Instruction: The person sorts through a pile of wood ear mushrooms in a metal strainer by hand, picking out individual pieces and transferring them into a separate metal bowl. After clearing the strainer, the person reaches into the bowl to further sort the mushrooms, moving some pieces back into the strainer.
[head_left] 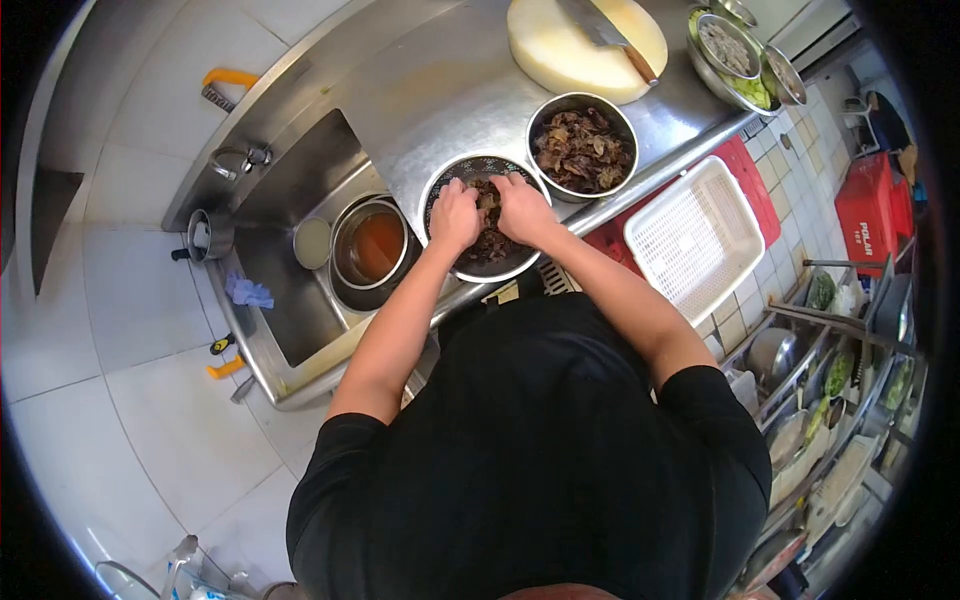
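Observation:
A perforated metal colander [508, 272] sits at the counter's front edge with dark brown wood ear mushrooms [490, 246] inside. My left hand [456, 213] reaches into its left side, fingers curled down onto the mushrooms. Opposite it, my right hand [522, 208] grips mushrooms with bent fingers. Both sets of fingertips are partly hidden among the dark pieces. Just right of the colander stands a round steel pot [634, 160], filled with more wood ear pieces.
At left is a sink [310, 190] with a pot of reddish-brown liquid [378, 246]. A cleaver [608, 34] lies on a round cutting board [540, 60]. A white plastic basket [632, 232] is at right, near shelves [815, 320]. Bowls of food [728, 50] stand top right.

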